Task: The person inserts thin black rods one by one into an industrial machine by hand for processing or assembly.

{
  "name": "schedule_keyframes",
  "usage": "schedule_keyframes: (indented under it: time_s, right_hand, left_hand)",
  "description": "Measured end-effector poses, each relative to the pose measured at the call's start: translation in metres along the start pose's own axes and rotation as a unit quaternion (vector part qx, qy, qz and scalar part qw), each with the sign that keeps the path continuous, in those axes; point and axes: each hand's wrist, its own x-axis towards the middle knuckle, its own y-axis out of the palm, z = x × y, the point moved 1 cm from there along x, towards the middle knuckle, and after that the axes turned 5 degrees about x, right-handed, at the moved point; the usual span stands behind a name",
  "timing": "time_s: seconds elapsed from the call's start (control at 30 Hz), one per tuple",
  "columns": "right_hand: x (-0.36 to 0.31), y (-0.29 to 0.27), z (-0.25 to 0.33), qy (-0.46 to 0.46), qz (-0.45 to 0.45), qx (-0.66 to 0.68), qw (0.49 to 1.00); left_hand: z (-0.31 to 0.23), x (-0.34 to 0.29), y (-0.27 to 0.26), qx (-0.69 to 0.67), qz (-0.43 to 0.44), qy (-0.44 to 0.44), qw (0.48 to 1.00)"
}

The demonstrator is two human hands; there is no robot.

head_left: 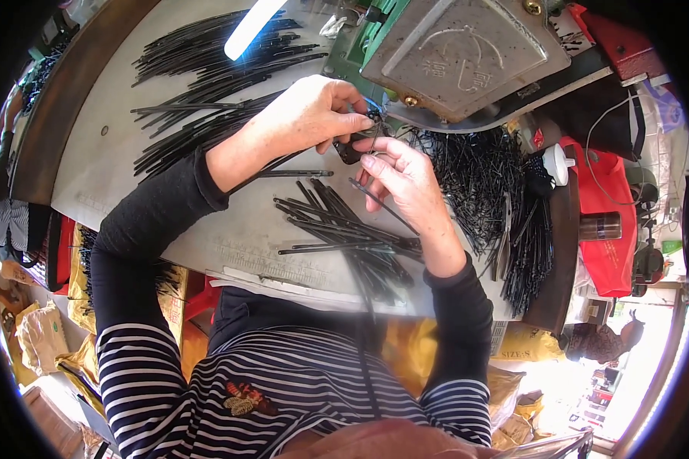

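Note:
My left hand [310, 115] reaches in from the left, thumb and fingers pinched close under the machine head. What it pinches is small and dark, and I cannot make it out. Just beside it my right hand [409, 182] is closed with thumb and forefinger together on a thin black metal rib [384, 205], which slants down past the palm. The fingertips of both hands almost meet at the machine's working point. Below them several black ribs [333, 222] lie crossed on the pale worktop [92, 172].
Bundles of black ribs [207, 57] lie at the far left. A tangled heap of thin black parts [467, 180] fills the right side, with scissors [505, 245] on it. The machine's grey metal cover [463, 57] overhangs at the back. A red bag [605, 222] hangs beyond the right edge.

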Motion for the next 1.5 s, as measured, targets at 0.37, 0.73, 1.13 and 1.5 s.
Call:
schedule_keyframes:
  time_s: [0.37, 0.73, 1.13, 1.5]
  right_hand:
    - [-0.004, 0.013, 0.005, 0.044, 0.069, 0.096, 0.992]
    - [0.003, -0.014, -0.005, 0.029, -0.008, 0.052, 0.998]
    - [0.009, -0.046, -0.012, -0.027, -0.027, 0.243, 0.969]
    - [0.010, -0.045, -0.010, -0.116, -0.119, 0.227, 0.960]
  left_hand:
    - [0.000, 0.000, -0.001, -0.007, 0.064, -0.039, 0.997]
    - [-0.005, -0.008, -0.004, 0.043, 0.189, -0.055, 0.980]
    - [-0.006, -0.002, -0.016, 0.023, 0.187, -0.036, 0.981]
    - [0.019, 0.009, -0.021, -0.104, 0.108, -0.063, 0.987]
